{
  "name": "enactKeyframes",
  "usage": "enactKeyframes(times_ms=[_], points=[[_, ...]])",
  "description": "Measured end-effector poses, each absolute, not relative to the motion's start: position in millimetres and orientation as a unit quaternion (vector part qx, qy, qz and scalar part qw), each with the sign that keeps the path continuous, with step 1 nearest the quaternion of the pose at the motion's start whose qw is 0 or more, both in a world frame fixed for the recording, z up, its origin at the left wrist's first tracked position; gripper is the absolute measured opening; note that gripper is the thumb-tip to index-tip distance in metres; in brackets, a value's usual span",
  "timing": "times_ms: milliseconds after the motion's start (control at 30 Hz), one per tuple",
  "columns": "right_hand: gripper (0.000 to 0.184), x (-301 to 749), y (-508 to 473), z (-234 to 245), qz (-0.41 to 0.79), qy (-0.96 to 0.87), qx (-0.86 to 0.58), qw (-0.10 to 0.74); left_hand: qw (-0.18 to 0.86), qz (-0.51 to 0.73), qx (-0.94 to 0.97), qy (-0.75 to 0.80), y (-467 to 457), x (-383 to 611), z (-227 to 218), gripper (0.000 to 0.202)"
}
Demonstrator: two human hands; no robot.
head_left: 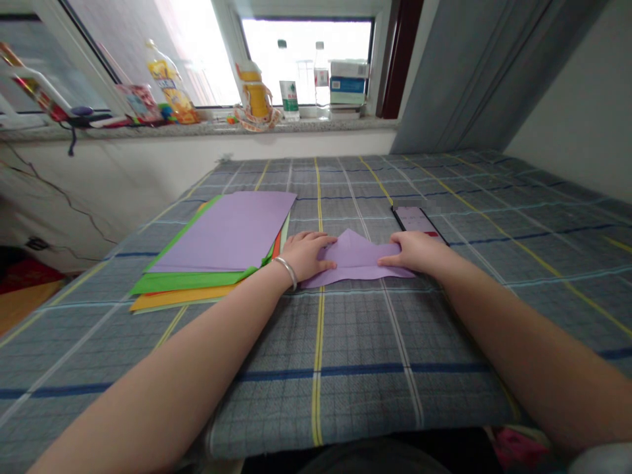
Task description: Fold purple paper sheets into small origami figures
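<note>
Left hand (307, 257) and right hand (413, 251) on folded purple paper (351, 257), slip risk at the crease

From where I stand: nearest is the plaid cloth (276, 349), looking soft rather than hard. That's hazard one; pressing a fold over a yielding surface could leave it blurred or wavy.

Next, the folded purple paper, lying on the cloth between the hands, a peak pointing away from the person, a long strip along the near edge. Left hand: palm down over the left end, fingers stretched out, thumb well parted from them, pressing rather than pinching. Right hand: thumb and forefinger parted over the right end (other fingers hidden, can't tell their curl). If the hands push unevenly, the near strip could go crooked; if they pull apart, the paper could tear or the peak skew.

The bracelet (288, 272) on the left wrist could snag the paper stack (222, 234) just beside it: purple on top, green and orange edges poking out. A sleeve-free forearm sweep could fan those sheets.

Just past the right hand, the phone (419, 219) lies partly covered; a stray knuckle might tap its lit screen.

Farthest, the windowsill (212, 130) with the yellow-labelled bottle (170, 82), well apart, no threat.
</note>
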State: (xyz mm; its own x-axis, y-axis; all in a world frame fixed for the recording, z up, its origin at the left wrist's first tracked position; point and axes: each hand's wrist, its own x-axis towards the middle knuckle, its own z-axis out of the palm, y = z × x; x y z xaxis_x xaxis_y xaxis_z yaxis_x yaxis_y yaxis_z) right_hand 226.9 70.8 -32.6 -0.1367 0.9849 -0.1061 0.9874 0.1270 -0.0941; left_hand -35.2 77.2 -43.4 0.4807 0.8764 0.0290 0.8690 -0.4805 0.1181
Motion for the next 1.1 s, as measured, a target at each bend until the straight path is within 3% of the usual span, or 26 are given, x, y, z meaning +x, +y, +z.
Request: enactKeyframes(times_ms=[167, 367, 1100], points=[[0.045, 235.3, 71.6, -32.0, -0.061, 0.733, 0.677, 0.027, 0.034, 0.017, 0.863, 0.504, 81.9, -46.5, -41.0, 0.062], [0.035, 239.9, 67.1, -22.5, -0.179, 0.673, 0.714, 0.067, 0.028, -0.011, 0.861, 0.508, 83.5, -52.6, -36.9, 0.061], [0.028, 253.6, 63.7, -17.8, -0.300, 0.649, 0.697, 0.051, 0.090, -0.079, 0.870, 0.478, 86.0, -74.4, -20.8, 0.061]])
